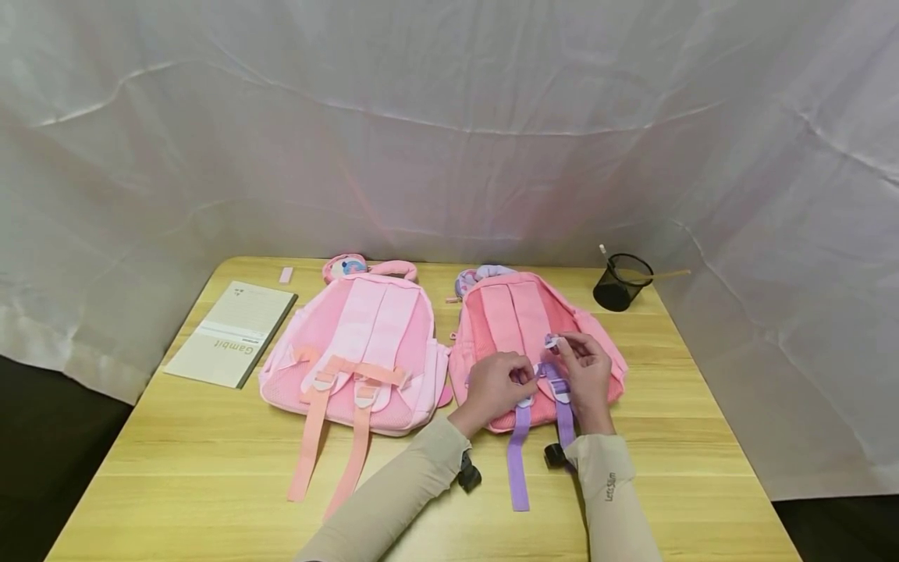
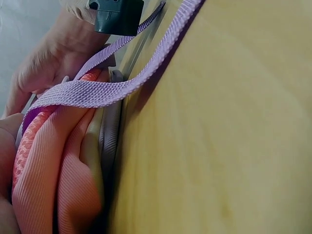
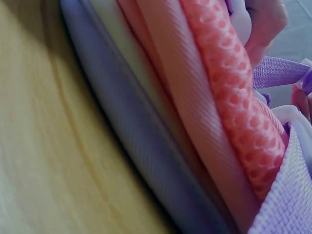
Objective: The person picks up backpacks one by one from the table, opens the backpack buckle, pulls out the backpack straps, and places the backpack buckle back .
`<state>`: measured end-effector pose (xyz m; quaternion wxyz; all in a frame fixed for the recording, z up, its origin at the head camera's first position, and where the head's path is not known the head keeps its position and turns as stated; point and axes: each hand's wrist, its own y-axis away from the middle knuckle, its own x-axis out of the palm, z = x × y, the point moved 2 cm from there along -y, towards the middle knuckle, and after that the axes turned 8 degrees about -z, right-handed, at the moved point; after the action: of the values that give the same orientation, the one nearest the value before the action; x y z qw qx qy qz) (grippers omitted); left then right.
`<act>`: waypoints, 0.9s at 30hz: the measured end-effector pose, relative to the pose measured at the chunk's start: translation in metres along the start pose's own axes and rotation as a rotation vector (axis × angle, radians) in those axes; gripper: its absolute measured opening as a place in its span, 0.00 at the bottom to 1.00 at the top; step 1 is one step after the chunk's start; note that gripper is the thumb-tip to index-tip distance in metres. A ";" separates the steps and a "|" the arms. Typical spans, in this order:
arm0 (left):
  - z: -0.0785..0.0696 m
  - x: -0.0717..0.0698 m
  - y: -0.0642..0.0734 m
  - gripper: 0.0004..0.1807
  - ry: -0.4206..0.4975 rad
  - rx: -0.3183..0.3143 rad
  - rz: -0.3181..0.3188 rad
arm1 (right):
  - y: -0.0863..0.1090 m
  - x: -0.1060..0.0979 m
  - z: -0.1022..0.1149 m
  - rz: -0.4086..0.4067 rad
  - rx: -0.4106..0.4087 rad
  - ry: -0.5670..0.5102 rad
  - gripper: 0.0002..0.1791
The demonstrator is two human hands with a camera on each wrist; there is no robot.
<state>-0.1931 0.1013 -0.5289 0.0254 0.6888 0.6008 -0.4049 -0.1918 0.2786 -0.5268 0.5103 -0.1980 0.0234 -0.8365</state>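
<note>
A coral-pink backpack point(image 1: 516, 312) lies with its back panel and shoulder straps up. Over its lower part, my left hand point(image 1: 500, 388) bends its fingers and pinches a purple chest strap point(image 3: 278, 72). To the right, my right hand point(image 1: 588, 375) holds the small purple-and-white end piece point(image 1: 552, 342) of a strap between thumb and fingers, raised above the bag. The piece's exact shape is too small to tell. Two purple webbing tails point(image 1: 518, 460) hang from white adjusters point(image 1: 562, 396) onto the table. In the left wrist view, one webbing tail point(image 2: 97, 92) crosses the bag's edge.
A light-pink backpack point(image 1: 365, 320) with orange straps lies at the left, against the coral one. Beyond it are a notebook point(image 1: 232, 332) and a small pink-and-white block point(image 1: 286, 275). A black mesh pen cup point(image 1: 618, 289) lies tilted at the back right of the wooden table point(image 1: 674, 468).
</note>
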 end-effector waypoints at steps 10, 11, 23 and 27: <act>-0.001 0.001 0.000 0.07 -0.025 -0.006 0.007 | 0.000 -0.001 -0.001 0.004 -0.006 0.007 0.15; -0.001 0.001 0.001 0.07 -0.029 -0.006 0.007 | 0.000 -0.001 -0.001 0.007 -0.006 0.005 0.16; -0.004 -0.001 0.001 0.07 -0.024 0.008 -0.006 | 0.000 0.001 0.000 0.024 -0.001 -0.017 0.17; -0.004 -0.002 0.001 0.08 -0.025 0.004 -0.005 | 0.000 0.000 0.000 0.017 0.005 0.004 0.18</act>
<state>-0.1897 0.1017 -0.5260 0.0306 0.6824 0.6011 -0.4149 -0.1915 0.2782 -0.5267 0.5178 -0.1950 0.0239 -0.8327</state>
